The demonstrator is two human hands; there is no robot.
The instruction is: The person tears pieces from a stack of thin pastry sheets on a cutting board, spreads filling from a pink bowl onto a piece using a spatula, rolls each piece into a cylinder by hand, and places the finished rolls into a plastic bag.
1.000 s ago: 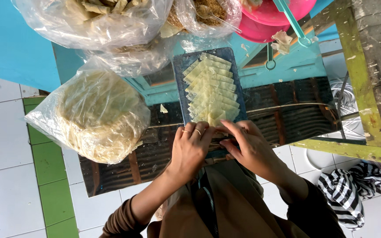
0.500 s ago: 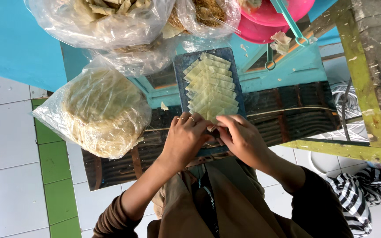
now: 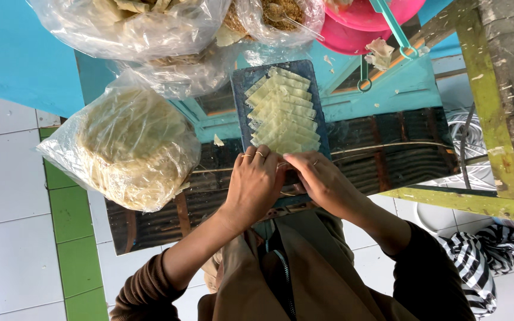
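Where the two hands meet at the near end of the dark blue tray (image 3: 242,101), the left hand (image 3: 254,184) and right hand (image 3: 322,181) are curled inward with their fingers (image 3: 261,159) bunched over something small, probably one of the pale yellow folded wrappers (image 3: 284,113), though the piece itself is hidden under the knuckles, so I cannot tell just how it is gripped. The row of finished wrappers lies overlapped down the tray, its nearest piece just beyond the fingertips, close to touching them.

The risk I see is of the thin sheet tearing or unfolding if it is pinched too hard. A nudge from the knuckles could also push the neat row askew. The tray sits on the dark slatted tabletop (image 3: 388,148), and pressing on its near end could tip it.

To the left, a clear plastic bag of round wrappers (image 3: 129,148) rests well apart from both hands. Pink bowls (image 3: 358,24) sit at the far edge.
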